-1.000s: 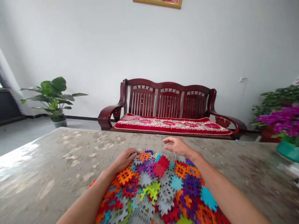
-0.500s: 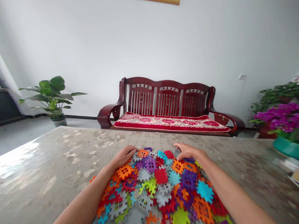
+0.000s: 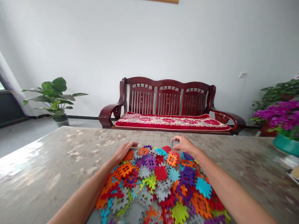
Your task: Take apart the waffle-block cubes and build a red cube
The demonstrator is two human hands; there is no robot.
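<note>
Head view: A pile of multicoloured, toothed, flat plastic pieces (image 3: 163,186) lies on the grey-brown, floral-patterned worktop (image 3: 53,165). The hands are apart. The left hand (image 3: 125,151) is at the pile's far left edge, fingers extended; whether it grips a piece cannot be told. The right hand (image 3: 183,145), at the pile's far right edge, pinches a grey, toothed plastic piece (image 3: 174,143) between thumb and fingers. A dark red wooden settee (image 3: 168,101) stands beyond the pile.

Can read no text, label, brand, number or sign. Can make out only a reddish mark on a pale scrap (image 3: 297,75), far right of and above the fingers (image 3: 178,137) of the right hand (image 3: 186,145), cut off and too small to decipher.
</note>
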